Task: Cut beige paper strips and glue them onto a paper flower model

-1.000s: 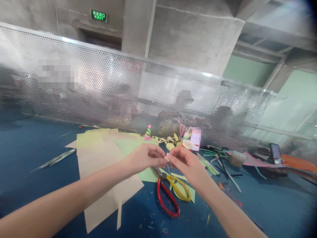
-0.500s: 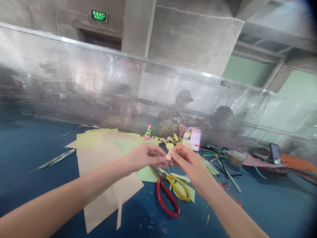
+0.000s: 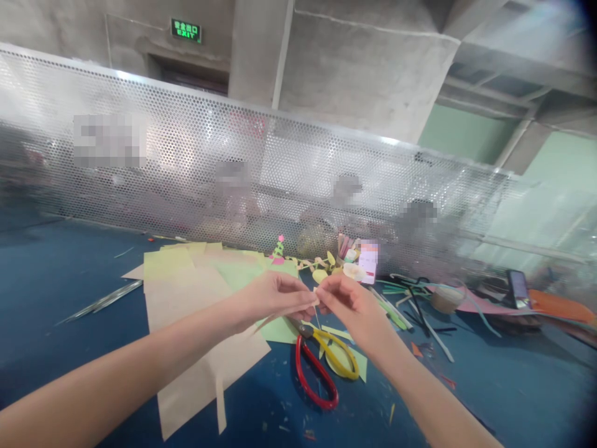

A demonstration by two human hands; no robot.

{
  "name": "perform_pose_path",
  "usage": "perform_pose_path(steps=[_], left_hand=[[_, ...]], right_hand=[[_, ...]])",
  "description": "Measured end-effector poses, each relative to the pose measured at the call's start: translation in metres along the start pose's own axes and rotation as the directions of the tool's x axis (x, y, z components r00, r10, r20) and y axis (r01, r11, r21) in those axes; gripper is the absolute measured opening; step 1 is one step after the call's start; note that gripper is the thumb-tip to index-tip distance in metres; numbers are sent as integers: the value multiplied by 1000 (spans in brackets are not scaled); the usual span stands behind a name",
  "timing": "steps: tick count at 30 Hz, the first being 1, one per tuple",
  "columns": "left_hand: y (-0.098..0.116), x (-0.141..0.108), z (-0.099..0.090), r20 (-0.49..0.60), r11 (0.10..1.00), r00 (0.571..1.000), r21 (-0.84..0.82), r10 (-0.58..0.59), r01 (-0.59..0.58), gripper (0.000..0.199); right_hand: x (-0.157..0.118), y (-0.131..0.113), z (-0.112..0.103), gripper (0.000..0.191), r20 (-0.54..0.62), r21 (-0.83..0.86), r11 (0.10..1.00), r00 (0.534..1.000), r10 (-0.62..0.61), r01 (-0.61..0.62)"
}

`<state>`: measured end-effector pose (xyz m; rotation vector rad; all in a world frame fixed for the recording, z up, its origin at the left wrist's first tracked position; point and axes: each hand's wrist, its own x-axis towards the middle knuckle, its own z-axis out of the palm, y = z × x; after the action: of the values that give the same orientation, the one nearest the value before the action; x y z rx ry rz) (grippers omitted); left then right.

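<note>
My left hand [image 3: 280,295] is closed, its thumb and fingers pinching a narrow cream paper strip [image 3: 284,312] that trails back beneath the wrist. Fingertip to fingertip with it, my right hand [image 3: 347,298] is closed on the strip's small end [image 3: 316,297]; the fingers hide most of this part. A thin stem [image 3: 318,318] points down from between the hands. Just below them on the table lie scissors [image 3: 317,367] with one red and one yellow handle, blades partly hidden by my left hand. Another visible length of cream strip [image 3: 221,401] reaches past the paper's edge.
Cream and green paper sheets [image 3: 186,348] spread under my left arm on the blue table [image 3: 261,410]. Behind my hands stand paper leaves [image 3: 319,275], a small tree ornament [image 3: 278,249] and a phone [image 3: 368,261]. Loose sticks [image 3: 433,333] lie at right. A perforated metal screen [image 3: 186,155] runs across the back.
The small cream piece has turned between my fingertips, and the strip now shows below my left hand. The strip's far end has shifted slightly left. The scissors have not moved.
</note>
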<state>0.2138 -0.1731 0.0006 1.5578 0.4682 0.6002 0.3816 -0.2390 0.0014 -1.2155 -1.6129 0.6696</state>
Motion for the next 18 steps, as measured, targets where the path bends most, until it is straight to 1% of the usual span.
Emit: perform_pose_path(steps=[4,7,10,14,18], left_hand=[[-7,3,-1,-39,997,999,71,17,-14,26],[-10,3,-2,-29,992,999,121,29,-25,24],[-8,3,-1,-19,988,999,152,32,-29,21],[-5,2,-2,-11,979,999,200,44,-41,20],[-9,4,-3,-23,973,998,227,54,-48,22]], right_hand=[[-1,-1,0,16,20,5,998,998,65,-65],[-2,-5,0,17,39,-15,991,991,130,-129],[-3,-8,0,18,73,-1,985,983,169,-170],[-4,-9,0,20,94,55,980,978,187,-192],[-3,-5,1,18,80,67,981,981,178,-183]])
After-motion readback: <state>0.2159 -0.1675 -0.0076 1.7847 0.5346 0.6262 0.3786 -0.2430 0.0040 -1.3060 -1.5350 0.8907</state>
